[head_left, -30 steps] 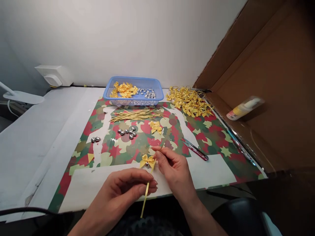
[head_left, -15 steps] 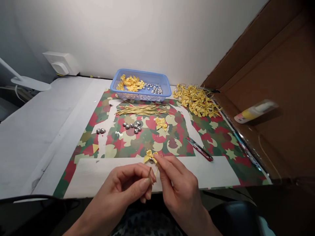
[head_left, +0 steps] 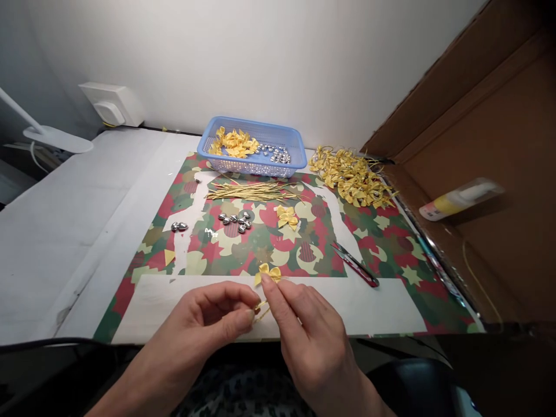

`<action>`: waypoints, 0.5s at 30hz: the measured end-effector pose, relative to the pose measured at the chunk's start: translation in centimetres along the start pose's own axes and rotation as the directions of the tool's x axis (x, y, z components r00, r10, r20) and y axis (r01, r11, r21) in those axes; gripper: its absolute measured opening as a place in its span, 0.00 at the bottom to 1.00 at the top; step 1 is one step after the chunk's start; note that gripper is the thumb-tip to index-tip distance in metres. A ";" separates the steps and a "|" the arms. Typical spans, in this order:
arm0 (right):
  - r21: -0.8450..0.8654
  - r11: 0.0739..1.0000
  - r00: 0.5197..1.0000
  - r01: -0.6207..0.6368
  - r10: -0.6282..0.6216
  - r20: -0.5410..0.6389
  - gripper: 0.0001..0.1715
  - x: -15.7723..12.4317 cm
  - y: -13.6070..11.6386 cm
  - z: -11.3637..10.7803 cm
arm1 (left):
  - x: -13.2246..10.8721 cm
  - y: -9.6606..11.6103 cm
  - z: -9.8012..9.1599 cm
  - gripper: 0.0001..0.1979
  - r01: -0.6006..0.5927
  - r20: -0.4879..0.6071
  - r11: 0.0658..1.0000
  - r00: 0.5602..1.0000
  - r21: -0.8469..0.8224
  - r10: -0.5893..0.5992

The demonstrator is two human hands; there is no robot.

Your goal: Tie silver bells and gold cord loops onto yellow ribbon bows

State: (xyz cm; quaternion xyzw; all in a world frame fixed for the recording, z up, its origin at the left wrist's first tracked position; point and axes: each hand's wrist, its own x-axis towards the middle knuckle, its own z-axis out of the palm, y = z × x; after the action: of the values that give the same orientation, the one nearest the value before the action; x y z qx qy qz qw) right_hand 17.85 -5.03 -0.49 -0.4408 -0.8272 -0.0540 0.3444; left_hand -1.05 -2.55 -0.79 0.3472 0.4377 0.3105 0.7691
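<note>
Between the fingers of my right hand (head_left: 310,324) is a yellow ribbon bow (head_left: 270,273), held near the front edge of the table. My right fingertips cover the bow's middle, so the silver bell there is hidden. A thin gold cord (head_left: 262,311) runs from under the bow toward my left hand (head_left: 217,315), which pinches its ends between thumb and forefinger. Beyond the hands, another yellow bow (head_left: 287,217) lies on the patterned sheet. Several silver bells (head_left: 235,220) sit in a cluster left of it.
A blue basket (head_left: 252,168) at the back holds bows and bells. Gold cords (head_left: 252,190) lie before it. Finished-looking bows (head_left: 354,176) are heaped at the right, near a cardboard wall (head_left: 486,127). Thread snips (head_left: 356,264) and a glue bottle (head_left: 460,198) are also on the right.
My left hand has shifted slightly left, drawing the cord away from the bow. My right thumb or finger has moved over the bow's middle, covering the bell.
</note>
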 end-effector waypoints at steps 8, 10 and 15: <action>-0.006 0.991 0.990 0.134 -0.133 0.054 0.16 1.1 0.1 -0.9 | 0.0 0.2 -0.1 0.06 0.029 0.122 0.999 0.992 -0.023 -0.026; 0.032 0.991 0.990 0.127 -0.129 0.061 0.17 0.9 0.3 -0.8 | 0.0 0.3 -0.1 0.06 0.033 0.135 0.999 0.990 -0.025 -0.030; 0.350 0.934 0.997 -0.075 0.063 0.044 0.24 0.0 0.9 -0.3 | -0.2 0.3 0.0 0.09 0.052 0.099 0.998 0.994 -0.044 -0.048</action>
State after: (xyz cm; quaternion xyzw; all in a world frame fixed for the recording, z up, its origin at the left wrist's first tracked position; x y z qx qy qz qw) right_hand 18.73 -4.60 -0.49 -0.4019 -0.8129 0.1137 0.4060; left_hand -1.20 -2.52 -0.49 0.3330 0.4006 0.2839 0.8050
